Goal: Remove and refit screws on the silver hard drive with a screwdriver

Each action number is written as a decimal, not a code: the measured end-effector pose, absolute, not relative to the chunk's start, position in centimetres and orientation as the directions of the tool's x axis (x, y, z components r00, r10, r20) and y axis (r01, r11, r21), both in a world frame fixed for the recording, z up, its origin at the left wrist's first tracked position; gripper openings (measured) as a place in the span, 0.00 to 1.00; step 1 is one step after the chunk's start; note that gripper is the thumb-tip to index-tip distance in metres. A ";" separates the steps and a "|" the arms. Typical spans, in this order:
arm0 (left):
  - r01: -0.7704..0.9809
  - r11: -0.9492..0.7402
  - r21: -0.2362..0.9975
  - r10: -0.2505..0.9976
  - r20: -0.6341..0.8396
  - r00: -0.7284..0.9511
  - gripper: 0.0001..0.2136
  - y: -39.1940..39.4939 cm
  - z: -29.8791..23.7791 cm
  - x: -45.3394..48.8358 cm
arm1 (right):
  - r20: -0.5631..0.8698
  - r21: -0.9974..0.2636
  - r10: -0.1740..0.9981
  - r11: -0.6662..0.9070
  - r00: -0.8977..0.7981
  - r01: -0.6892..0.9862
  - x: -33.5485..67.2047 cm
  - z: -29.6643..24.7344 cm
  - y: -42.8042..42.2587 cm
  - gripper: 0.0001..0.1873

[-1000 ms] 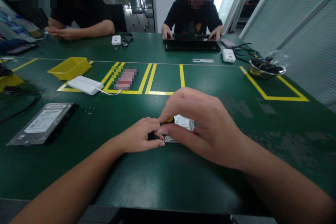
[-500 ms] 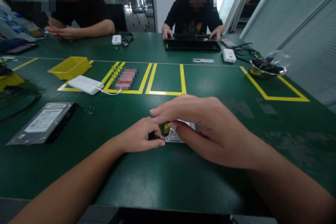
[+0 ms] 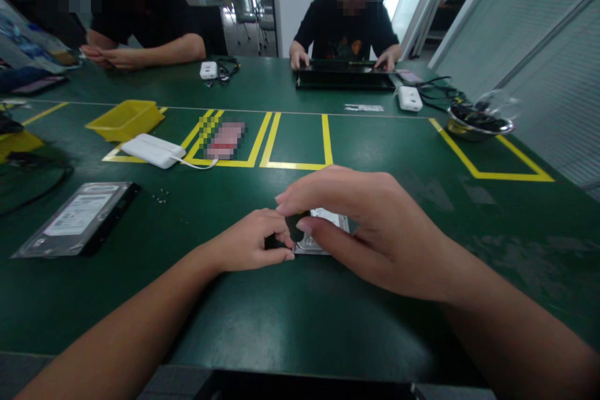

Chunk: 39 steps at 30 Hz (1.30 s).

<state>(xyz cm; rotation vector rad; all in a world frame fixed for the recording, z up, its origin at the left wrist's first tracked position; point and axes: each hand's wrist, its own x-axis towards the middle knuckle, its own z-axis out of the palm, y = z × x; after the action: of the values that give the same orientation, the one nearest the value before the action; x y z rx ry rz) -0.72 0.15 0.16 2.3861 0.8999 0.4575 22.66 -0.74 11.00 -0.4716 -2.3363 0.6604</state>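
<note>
A silver hard drive (image 3: 335,220) with a white label lies on the green table, partly covered by my hands. My right hand (image 3: 370,231) is closed round the dark handle of a screwdriver (image 3: 295,227), pinched between thumb and fingers over the drive's left side. The tool's tip is hidden. My left hand (image 3: 260,240) rests on the table at the drive's left edge, thumb and fingertips touching it near the screwdriver. At the left lies a larger hard drive (image 3: 84,215) with a white label. Tiny bright bits, like screws (image 3: 162,196), are scattered beside it.
A yellow bin (image 3: 126,120), a white power bank (image 3: 154,150) with a cable and a blurred pink phone (image 3: 227,140) stand beyond. A metal bowl (image 3: 479,127) of dark cables sits far right. Two people sit opposite, one holding a black panel (image 3: 345,78).
The screwdriver handle has turned in my right fingers, its yellow mark now mostly out of sight. My right fingertips have shifted slightly right. My left hand has stayed in place.
</note>
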 end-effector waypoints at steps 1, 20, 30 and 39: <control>0.494 -0.635 0.593 0.681 0.128 0.721 0.08 0.2 0.2 -0.7 | 0.487 -0.565 0.485 0.809 -0.726 0.161 22.7 11.0 -0.8 0.14; 0.514 -0.607 0.607 0.705 0.113 0.700 0.11 0.2 0.3 -0.5 | 0.533 -0.561 0.447 0.822 -0.719 0.096 22.3 11.0 -1.0 0.16; 0.497 -0.633 0.594 0.676 0.111 0.729 0.12 0.1 0.5 -0.6 | 0.538 -0.564 0.442 0.822 -0.718 0.084 22.3 10.7 -0.8 0.10; 0.520 -0.595 0.613 0.702 0.081 0.707 0.10 0.2 0.0 -0.8 | 0.520 -0.572 0.457 0.814 -0.722 0.103 22.5 10.9 -1.1 0.17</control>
<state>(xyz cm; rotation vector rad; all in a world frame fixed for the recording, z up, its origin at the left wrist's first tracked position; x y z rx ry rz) -0.76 0.17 0.03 2.3494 0.9300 0.4262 22.45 -1.14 10.85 -0.4095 -2.3191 0.6821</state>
